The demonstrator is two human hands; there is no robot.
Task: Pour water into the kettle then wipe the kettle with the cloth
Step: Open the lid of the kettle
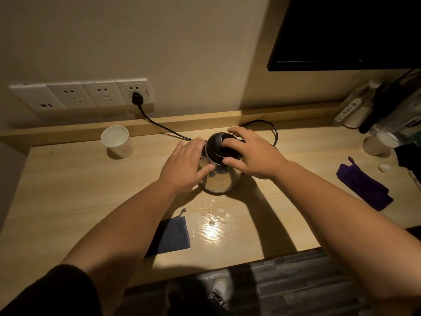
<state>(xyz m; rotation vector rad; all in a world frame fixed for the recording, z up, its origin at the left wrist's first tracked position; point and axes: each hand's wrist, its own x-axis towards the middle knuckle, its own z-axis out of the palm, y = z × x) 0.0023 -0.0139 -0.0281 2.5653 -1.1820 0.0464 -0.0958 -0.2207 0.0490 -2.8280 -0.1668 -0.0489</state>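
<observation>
While both hands touch the kettle, desk: supports everything.
Kettle: upright, between the hands.
Right hand: fingers curled over the lid, gripping.
Left hand: fingers straight, flat against the kettle's side.
Blue cloth: flat, beside the left forearm.
Paper cup: beyond the left hand.

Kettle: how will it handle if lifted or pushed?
The kettle has a polished steel body, likely slippery, more so given the puddle before it. The plugged-in cord would probably tug back if it is pushed. Weight depends on fill, which is hidden.
</observation>
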